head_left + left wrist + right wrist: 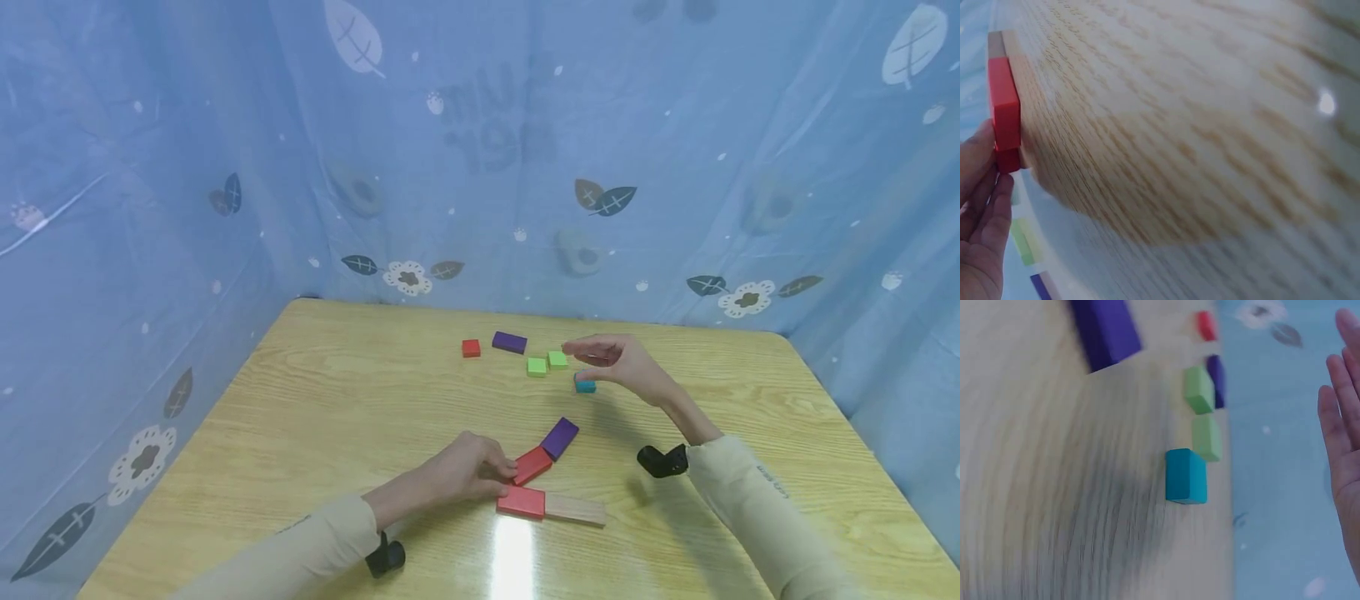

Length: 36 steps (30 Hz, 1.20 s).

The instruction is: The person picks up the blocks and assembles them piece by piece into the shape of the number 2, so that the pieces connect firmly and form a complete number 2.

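Observation:
My left hand (472, 468) is at the left ends of two red blocks, its thumb by the nearer red block (522, 503) and its fingertips at the farther red block (532, 466). The left wrist view shows these fingers (999, 209) beside the ends of the red pieces. A plain wooden block (575, 510) continues the nearer red one, and a purple block (561, 438) continues the farther one at a slant. Over the teal block (1185, 477) hovers my right hand (626, 367), thumb and fingers spread apart with nothing held.
Toward the back of the wooden table (337, 400) lie two light green blocks (537, 367), a small red block (471, 348) and another purple block (509, 342). A blue patterned curtain (480, 167) hangs behind the table and along both sides.

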Tool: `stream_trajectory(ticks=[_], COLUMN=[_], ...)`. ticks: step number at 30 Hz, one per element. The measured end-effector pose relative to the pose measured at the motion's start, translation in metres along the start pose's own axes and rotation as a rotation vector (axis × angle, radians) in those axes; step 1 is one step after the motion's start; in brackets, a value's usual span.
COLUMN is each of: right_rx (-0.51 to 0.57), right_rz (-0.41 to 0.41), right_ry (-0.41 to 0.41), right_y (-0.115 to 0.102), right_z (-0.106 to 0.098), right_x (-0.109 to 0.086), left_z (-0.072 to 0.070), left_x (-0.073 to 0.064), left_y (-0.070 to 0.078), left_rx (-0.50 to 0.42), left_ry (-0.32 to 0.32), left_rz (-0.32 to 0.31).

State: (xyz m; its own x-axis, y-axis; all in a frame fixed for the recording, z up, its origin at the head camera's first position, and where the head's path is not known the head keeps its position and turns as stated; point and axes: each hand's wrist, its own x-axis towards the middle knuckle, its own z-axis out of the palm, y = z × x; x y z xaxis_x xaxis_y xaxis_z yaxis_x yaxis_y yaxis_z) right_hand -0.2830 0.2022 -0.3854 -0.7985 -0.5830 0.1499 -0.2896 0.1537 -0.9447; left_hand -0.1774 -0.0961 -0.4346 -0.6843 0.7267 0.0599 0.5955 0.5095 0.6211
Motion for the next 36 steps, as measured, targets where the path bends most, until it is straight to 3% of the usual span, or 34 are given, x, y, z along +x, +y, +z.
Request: stream_trajectory(ticks=[3, 8, 16, 25, 29, 33, 36], right_rx=[0.130, 0.295, 0.440, 0.448, 0.312, 0.144, 0.127], right_rz=[-0.048, -0.092, -0.070, 0.086, 0.179, 0.226, 0.232], right_ry=[0.114, 0.235, 0.296, 0.297, 0.274, 0.198, 0.128], right_y=[0.012, 0.032, 0.062, 0.082, 0.086, 0.089, 0.089], right_z=[-0.007, -0.018, -0.035, -0.048, -0.047, -0.044, -0.041], right_x=[0.001, 0.003, -0.007, -0.009, -0.011, -0.008, -0.005], left_z=[0.000, 0.000, 0.000, 0.001, 0.002, 0.000, -0.001], left_x=[0.000, 0.000, 0.001, 0.003, 0.003, 0.003, 0.002], left_y=[-0.001, -0.001, -0.001, -0.001, 0.000, 0.001, 0.000], left_rx=[-0.008, -0.020, -0.012, -0.027, -0.030, -0.026, -0.020], left_ry=[0.001, 0.001, -0.003, 0.000, -0.004, -0.003, -0.001], left_rz=[0.003, -0.003, -0.004, 0.008, 0.011, 0.008, 0.011])
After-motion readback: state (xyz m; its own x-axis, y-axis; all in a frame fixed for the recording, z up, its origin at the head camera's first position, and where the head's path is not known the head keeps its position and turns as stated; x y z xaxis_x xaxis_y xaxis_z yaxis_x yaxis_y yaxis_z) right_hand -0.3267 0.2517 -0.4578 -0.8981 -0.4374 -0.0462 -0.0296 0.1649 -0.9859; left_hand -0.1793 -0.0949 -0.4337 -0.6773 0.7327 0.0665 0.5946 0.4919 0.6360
